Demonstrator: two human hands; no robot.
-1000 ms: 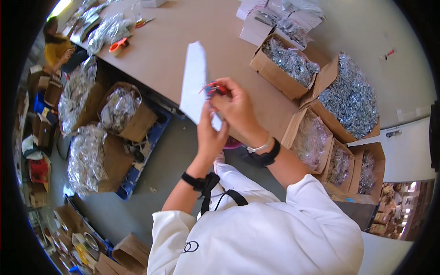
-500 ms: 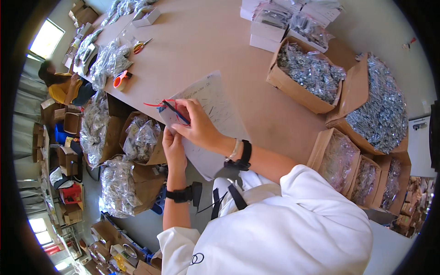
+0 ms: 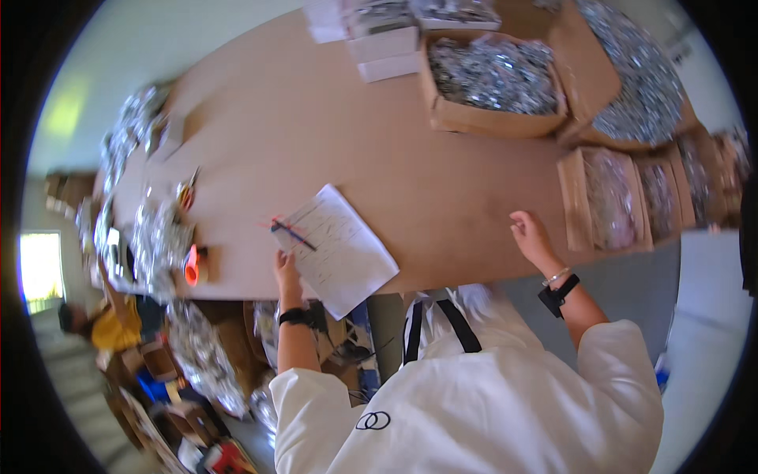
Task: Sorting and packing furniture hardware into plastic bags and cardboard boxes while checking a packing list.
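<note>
A white sheet of paper [image 3: 341, 249] with printed lines lies on the brown table [image 3: 379, 150], one corner hanging over the near edge. A dark pen with a red tip [image 3: 292, 233] rests across the sheet's left part. My left hand [image 3: 286, 268] sits at the table's edge and touches the paper's left side, fingers loose. My right hand [image 3: 530, 237] hovers over the table's near right part with fingers apart and nothing in it. It is nearest a cardboard box [image 3: 604, 201] of shiny small parts.
More cardboard boxes of metal parts [image 3: 493, 79] stand at the table's back and right. Clear bags of shiny parts [image 3: 158, 237] pile up at the left end, with an orange tape roll [image 3: 192, 266] beside them. Further boxes and bags fill the floor at lower left, where another person [image 3: 110, 328] sits.
The sheet went from held upright to lying flat on the table. The pen was let go onto it. My right hand moved away to the right, my left stayed at the paper.
</note>
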